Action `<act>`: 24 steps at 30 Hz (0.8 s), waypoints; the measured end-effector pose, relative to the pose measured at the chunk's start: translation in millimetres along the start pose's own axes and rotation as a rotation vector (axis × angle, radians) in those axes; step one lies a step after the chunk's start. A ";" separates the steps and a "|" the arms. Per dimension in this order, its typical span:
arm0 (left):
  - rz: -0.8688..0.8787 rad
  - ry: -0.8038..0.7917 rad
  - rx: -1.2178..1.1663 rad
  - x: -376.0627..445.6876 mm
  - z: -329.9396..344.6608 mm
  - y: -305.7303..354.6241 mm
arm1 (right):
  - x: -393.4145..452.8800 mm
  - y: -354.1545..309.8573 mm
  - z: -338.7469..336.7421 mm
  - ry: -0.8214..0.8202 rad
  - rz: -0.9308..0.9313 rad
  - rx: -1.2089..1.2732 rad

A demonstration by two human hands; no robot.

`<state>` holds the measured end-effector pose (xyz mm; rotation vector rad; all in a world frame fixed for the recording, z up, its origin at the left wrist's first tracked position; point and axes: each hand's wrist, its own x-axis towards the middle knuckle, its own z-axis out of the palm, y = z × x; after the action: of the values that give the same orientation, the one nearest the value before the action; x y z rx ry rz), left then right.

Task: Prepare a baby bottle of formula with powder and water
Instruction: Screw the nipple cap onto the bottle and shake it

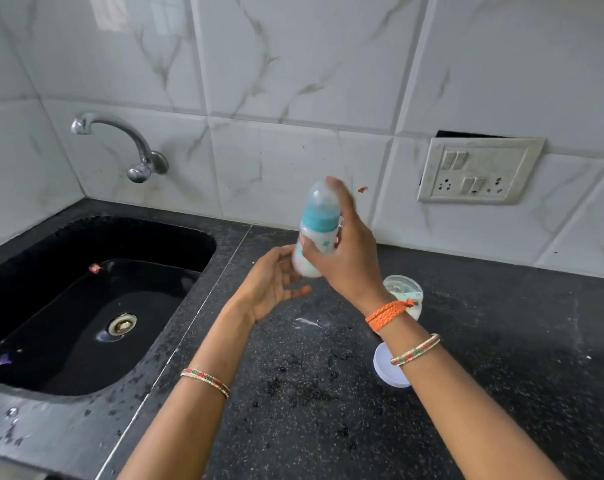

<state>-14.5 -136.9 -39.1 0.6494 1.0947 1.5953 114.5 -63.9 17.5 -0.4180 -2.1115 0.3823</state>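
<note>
Clear plastic baby bottle with teal collar and domed cap [317, 227]: capped, milky white mix in the lower part, so powder and water look in; mixing likely what's left. My right hand [342, 251] wraps it at mid-body, holding it up over the black speckled countertop [466, 375], tilted slightly. My left hand [276, 282] is open-fingered, cupped just beside the base, touching it or nearly so.

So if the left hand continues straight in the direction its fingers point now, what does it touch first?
Most likely the bottle. The left hand lies open, palm up, with its fingers aimed up and right at the bottle's lower end, which the right hand grips. They look nearly touching already, though depth is unclear.
</note>
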 end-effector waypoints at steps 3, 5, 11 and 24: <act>0.007 0.093 0.041 2.7 0.3 2.0 | -5.6 15.1 2.8 0.010 -0.018 -0.157; -0.013 0.131 0.054 3.9 -1.7 1.6 | -4.0 20.2 -1.2 0.042 0.063 -0.062; -0.008 0.149 0.017 6.2 -1.3 4.9 | -4.9 23.7 -12.5 0.069 0.150 0.011; -0.114 -0.235 -0.011 -3.5 16.5 8.6 | -11.1 26.5 -22.6 0.035 0.370 0.345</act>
<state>-3.5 -135.2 -23.8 0.7336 0.9319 1.3883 143.2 -42.5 10.1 -0.6039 -1.8824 0.9307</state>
